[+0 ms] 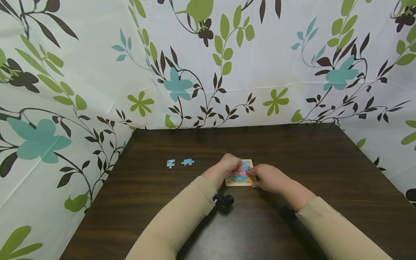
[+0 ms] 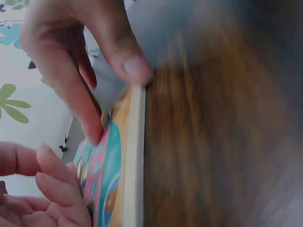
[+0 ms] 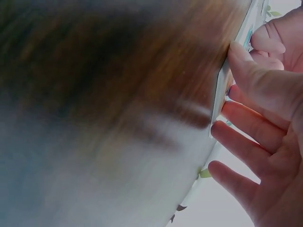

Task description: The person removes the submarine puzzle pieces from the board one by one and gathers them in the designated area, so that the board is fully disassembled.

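A small jigsaw puzzle (image 1: 239,179) in a pale wooden frame lies on the dark table, its picture pink, blue and orange. My left hand (image 1: 229,164) is over its left part, several fingers curled. In the left wrist view the left fingers (image 2: 57,184) bend close to the picture; whether they pinch a piece is hidden. My right hand (image 1: 268,177) holds the puzzle's right side, thumb (image 3: 241,56) against the near edge of the frame. One right fingertip (image 2: 94,132) touches the picture.
Two loose blue jigsaw pieces, a pinkish-blue one (image 1: 170,163) and a plain blue one (image 1: 187,162), lie on the table (image 1: 156,213) to the left of the puzzle. A leaf-patterned cloth (image 1: 208,72) hangs behind the table and along its sides.
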`<state>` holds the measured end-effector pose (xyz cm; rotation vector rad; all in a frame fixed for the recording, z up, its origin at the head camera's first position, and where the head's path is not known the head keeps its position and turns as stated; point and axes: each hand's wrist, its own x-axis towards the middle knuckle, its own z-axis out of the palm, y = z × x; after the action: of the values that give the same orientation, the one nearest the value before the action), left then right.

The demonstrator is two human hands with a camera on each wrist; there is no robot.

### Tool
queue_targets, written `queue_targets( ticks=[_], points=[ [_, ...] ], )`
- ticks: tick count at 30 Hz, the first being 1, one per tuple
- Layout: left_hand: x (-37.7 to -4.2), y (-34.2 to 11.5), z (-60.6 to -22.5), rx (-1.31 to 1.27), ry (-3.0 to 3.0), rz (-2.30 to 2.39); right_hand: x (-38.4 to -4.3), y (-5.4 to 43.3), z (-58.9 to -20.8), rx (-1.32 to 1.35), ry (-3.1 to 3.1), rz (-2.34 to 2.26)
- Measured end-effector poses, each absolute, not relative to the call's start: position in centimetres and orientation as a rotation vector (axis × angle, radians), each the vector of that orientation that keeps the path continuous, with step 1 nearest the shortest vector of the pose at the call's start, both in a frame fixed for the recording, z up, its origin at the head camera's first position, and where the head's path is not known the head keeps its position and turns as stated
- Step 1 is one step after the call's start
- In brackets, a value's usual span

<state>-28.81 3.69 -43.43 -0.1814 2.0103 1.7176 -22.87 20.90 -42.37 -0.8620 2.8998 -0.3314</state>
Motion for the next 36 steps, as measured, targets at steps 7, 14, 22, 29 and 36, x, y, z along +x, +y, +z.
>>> queue_targets(
  ticks=[7, 14, 22, 29, 36],
  points=[
    [-29.3, 4.0, -42.8, -0.020, 2.418, 1.358, -22.9, 21.2, -42.6, -0.935, 2.914, -0.337],
    [-29.5, 4.5, -42.6, 0.031, 2.632, 1.234, -22.9, 21.3, -42.8, -0.964, 2.928, -0.353],
    [-29.5, 4.7, -43.0, 0.054, 2.683, 1.186, -23.0, 21.2, -42.9, -0.958, 2.918, -0.367],
    [-29.5, 4.7, -42.9, 0.074, 2.661, 1.208, -23.0, 21.3, -42.7, -0.940, 2.924, -0.365],
    [-29.4, 4.7, -42.8, 0.120, 2.653, 1.136, -23.0, 21.2, -42.8, -0.919, 2.908, -0.365]
  ],
)
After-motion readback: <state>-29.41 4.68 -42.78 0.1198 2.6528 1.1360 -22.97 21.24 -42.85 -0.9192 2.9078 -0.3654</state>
